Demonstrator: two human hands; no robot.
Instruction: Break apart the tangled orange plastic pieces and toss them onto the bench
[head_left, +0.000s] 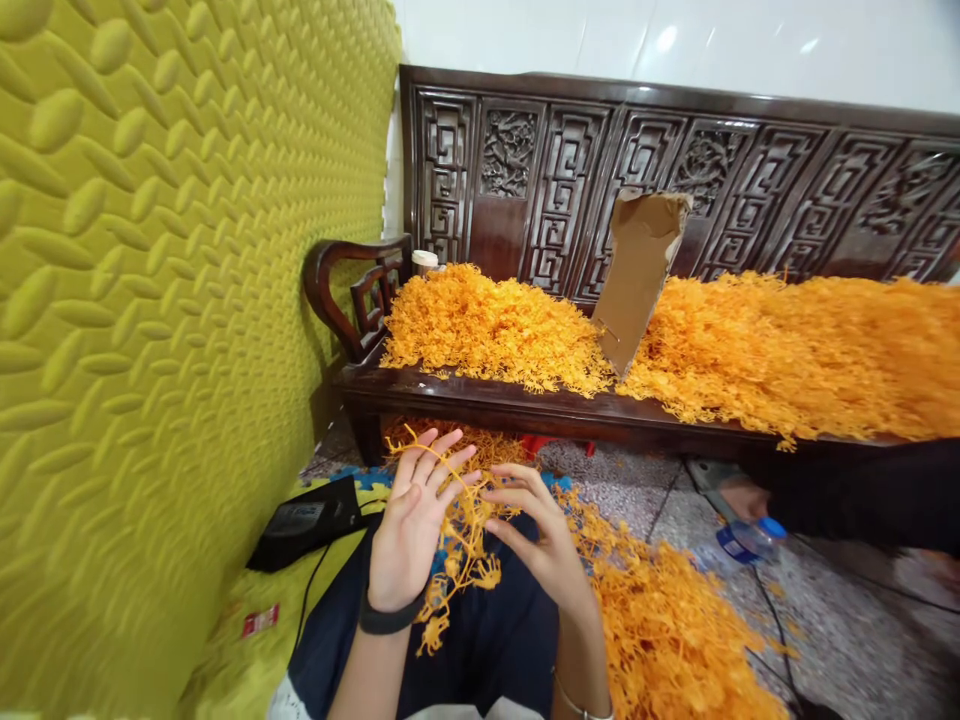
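An orange plastic branching sprig (471, 535) with flower-like tips lies across the fingers of my left hand (420, 515) and hangs down over my lap. My left hand is palm up, its fingers stretched out and apart. Close to the sprig's right side is my right hand (536, 530), with fingers slightly curved and spread; whether its fingertips touch the sprig I cannot tell. On the floor at my right lies a big heap of similar orange pieces (667, 630).
Orange piles (495, 325) cover a dark carved wooden bench (442, 397), split by an upright cardboard piece (637, 275). A yellow padded wall (165, 300) rises at left, near a black device (307, 520). At right are a bottle (750, 540) and another person's dark sleeve (862, 495).
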